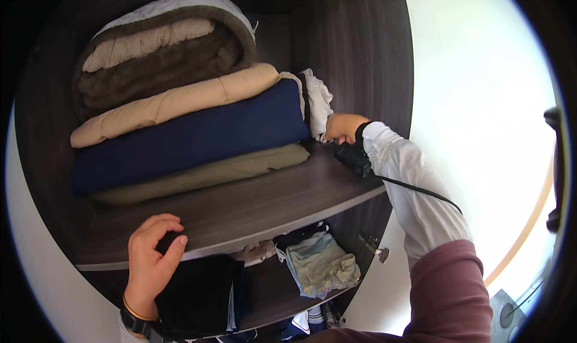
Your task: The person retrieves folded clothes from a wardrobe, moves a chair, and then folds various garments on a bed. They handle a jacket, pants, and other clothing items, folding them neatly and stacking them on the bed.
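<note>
On the upper shelf of a dark wood-grain wardrobe, my right hand [346, 125] reaches to the lower end of a bunched white cloth [319, 100]; its fingertips are partly hidden, so its hold on the cloth is unclear. The cloth stands against the right end of a stack: an olive folded cloth [212, 171] at the bottom, a navy blue one [198, 138] above it, then a beige padded one [180, 101]. A thick brown plush blanket [157, 74] rests on top. Lower left, my left hand [155, 253] hovers before the shelf's front edge, fingers curved apart, holding nothing.
A lower shelf holds black folded clothing [198, 293] and folded denim garments [322, 266]. Metal door hinges [375, 248] project at the right side. A black device [354, 159] with a cable sits at my right wrist. The upper shelf's front edge [288, 228] runs between the compartments.
</note>
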`<action>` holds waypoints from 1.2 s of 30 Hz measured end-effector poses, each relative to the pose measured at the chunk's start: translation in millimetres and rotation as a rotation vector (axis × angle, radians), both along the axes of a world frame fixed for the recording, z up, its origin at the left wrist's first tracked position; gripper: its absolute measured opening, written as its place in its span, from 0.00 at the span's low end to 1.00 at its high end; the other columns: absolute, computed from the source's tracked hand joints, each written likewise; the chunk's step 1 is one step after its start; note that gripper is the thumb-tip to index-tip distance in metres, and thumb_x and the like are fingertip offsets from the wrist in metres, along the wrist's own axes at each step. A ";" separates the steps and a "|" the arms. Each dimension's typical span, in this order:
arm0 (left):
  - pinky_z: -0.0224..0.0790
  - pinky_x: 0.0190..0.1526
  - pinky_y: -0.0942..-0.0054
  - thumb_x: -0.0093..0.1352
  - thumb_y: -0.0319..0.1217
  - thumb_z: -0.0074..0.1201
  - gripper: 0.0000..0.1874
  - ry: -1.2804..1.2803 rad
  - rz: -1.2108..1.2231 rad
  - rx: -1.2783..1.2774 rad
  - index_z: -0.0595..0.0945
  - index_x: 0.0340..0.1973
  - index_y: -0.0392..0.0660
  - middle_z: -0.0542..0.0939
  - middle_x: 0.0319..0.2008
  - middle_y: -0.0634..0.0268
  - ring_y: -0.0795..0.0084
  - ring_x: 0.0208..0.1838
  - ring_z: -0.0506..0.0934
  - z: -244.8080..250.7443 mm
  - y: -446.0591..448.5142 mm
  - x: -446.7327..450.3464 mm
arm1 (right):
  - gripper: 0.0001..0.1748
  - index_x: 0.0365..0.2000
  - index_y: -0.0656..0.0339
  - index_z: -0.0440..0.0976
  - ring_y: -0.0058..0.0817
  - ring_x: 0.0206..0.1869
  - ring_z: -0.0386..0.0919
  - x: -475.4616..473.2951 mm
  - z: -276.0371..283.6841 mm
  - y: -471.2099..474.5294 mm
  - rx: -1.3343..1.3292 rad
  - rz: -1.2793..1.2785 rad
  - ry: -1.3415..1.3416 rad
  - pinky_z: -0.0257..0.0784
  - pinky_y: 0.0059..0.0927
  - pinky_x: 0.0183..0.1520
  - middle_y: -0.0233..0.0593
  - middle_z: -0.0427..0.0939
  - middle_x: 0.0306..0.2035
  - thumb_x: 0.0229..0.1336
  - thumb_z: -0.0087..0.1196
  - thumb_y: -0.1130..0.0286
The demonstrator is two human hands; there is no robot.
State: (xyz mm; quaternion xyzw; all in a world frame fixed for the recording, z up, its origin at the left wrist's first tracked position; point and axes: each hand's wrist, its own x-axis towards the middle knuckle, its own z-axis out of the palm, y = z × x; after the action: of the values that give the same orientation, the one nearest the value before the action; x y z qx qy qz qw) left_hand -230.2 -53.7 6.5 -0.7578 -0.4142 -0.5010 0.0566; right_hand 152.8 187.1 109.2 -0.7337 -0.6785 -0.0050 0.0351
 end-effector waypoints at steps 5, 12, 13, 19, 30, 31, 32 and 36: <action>0.69 0.44 0.69 0.57 0.25 0.57 0.09 0.022 -0.041 0.093 0.78 0.32 0.34 0.80 0.36 0.52 0.56 0.40 0.79 -7.4 2.2 -2.1 | 0.24 0.26 0.69 0.77 0.32 0.18 0.78 -28.3 16.3 -66.6 0.181 0.039 0.241 0.73 0.33 0.19 0.40 0.79 0.21 0.60 0.51 0.54; 0.67 0.48 0.64 0.58 0.30 0.59 0.14 0.237 0.090 0.241 0.80 0.37 0.36 0.81 0.40 0.52 0.53 0.44 0.78 -26.1 -11.5 -3.0 | 0.14 0.29 0.67 0.77 0.41 0.23 0.76 -54.4 -63.9 -218.5 0.797 0.698 0.601 0.71 0.35 0.29 0.51 0.75 0.19 0.55 0.53 0.64; 0.67 0.49 0.63 0.58 0.30 0.59 0.14 0.296 0.129 0.304 0.81 0.38 0.36 0.81 0.41 0.52 0.53 0.45 0.78 -29.1 -13.4 -2.9 | 0.12 0.27 0.66 0.77 0.43 0.23 0.76 -57.0 -86.0 -239.4 0.804 0.687 0.588 0.70 0.36 0.28 0.50 0.74 0.19 0.55 0.53 0.66; 0.60 0.55 0.61 0.59 0.31 0.58 0.21 0.409 0.210 0.363 0.78 0.47 0.38 0.79 0.49 0.53 0.53 0.53 0.75 -39.6 -17.5 -4.0 | 0.07 0.36 0.66 0.76 0.25 0.28 0.79 -18.8 -172.2 -347.0 0.819 0.376 0.662 0.74 0.23 0.30 0.40 0.80 0.28 0.56 0.52 0.80; 0.64 0.55 0.69 0.63 0.24 0.52 0.17 0.310 0.249 0.323 0.80 0.48 0.39 0.80 0.47 0.55 0.60 0.50 0.77 -51.1 -5.5 0.9 | 0.13 0.48 0.65 0.69 0.22 0.40 0.73 177.4 -290.2 -515.4 1.602 -0.186 0.584 0.68 0.24 0.46 0.42 0.74 0.50 0.63 0.45 0.78; 0.65 0.54 0.70 0.63 0.23 0.50 0.17 0.303 0.273 0.318 0.79 0.49 0.39 0.80 0.48 0.55 0.61 0.50 0.78 -53.5 -3.3 0.1 | 0.12 0.47 0.64 0.70 0.20 0.38 0.71 198.0 -314.3 -521.0 1.519 -0.308 0.577 0.67 0.22 0.43 0.40 0.74 0.49 0.63 0.47 0.77; 0.65 0.54 0.72 0.63 0.22 0.49 0.18 0.281 0.279 0.299 0.79 0.50 0.39 0.80 0.48 0.57 0.65 0.49 0.78 -54.9 -0.3 -1.3 | 0.11 0.45 0.62 0.72 0.18 0.36 0.68 216.4 -341.8 -527.5 1.425 -0.432 0.743 0.64 0.20 0.40 0.36 0.74 0.44 0.62 0.49 0.76; 0.67 0.46 0.80 0.63 0.19 0.44 0.23 0.283 0.340 0.360 0.78 0.53 0.45 0.80 0.50 0.61 0.75 0.47 0.78 -62.4 9.1 -9.2 | 0.11 0.40 0.57 0.73 0.15 0.24 0.71 243.8 -484.4 -557.5 0.704 -0.761 1.248 0.65 0.15 0.25 0.29 0.76 0.29 0.57 0.55 0.67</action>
State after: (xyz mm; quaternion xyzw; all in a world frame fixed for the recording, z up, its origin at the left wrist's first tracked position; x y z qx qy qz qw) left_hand -239.4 -44.5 -55.9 -0.7175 -0.4280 -0.4390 0.3306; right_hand 396.6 -370.4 -375.2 -0.7278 -0.1967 0.1804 0.6317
